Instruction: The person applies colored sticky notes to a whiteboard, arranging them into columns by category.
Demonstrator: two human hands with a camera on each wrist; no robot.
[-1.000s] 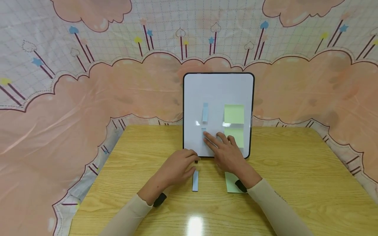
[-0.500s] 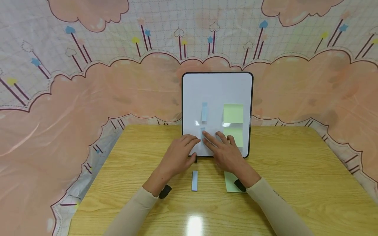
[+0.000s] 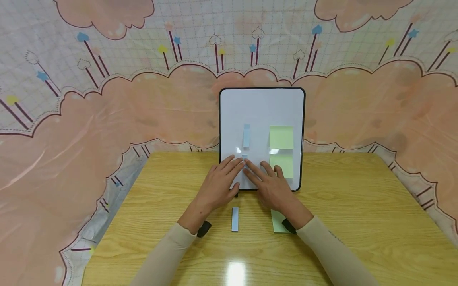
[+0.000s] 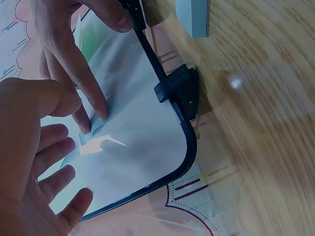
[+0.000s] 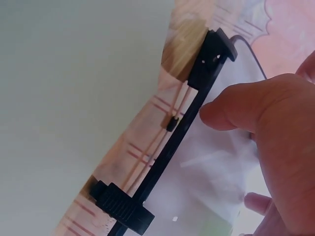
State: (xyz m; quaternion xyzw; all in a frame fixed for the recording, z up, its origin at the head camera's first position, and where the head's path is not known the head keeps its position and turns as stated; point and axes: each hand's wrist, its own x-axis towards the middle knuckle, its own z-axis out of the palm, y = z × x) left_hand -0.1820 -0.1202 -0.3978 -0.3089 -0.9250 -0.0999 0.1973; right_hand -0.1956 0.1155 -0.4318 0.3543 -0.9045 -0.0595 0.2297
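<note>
A black-framed whiteboard (image 3: pixel 261 107) stands upright at the back of the table. My right hand (image 3: pixel 273 192) reaches to its lower half, its extended fingertips on a light-blue sticky strip (image 3: pixel 245 156); fingers cover most of that strip. From the left my left hand (image 3: pixel 219 184) lies over the board's lower part, fingers extended, tips right beside the same strip and the right fingertips. Above is another blue strip (image 3: pixel 246 135), stuck lengthwise. To the right, two green sticky notes (image 3: pixel 281 137) are stuck one over the other. The left wrist view shows the right fingers on the blue strip (image 4: pixel 93 129).
On the wooden table (image 3: pixel 171 174) lie a pad of blue strips (image 3: pixel 234 219) and a green note pad (image 3: pixel 279 223), partly under the right wrist. Black feet (image 4: pixel 179 91) hold the board's bottom edge. Behind hangs a patterned cloth (image 3: pixel 171 107).
My left hand has moved up and right from near the blue pad to the board, its fingers straightening beside the lower strip. The right hand has stayed in place.
</note>
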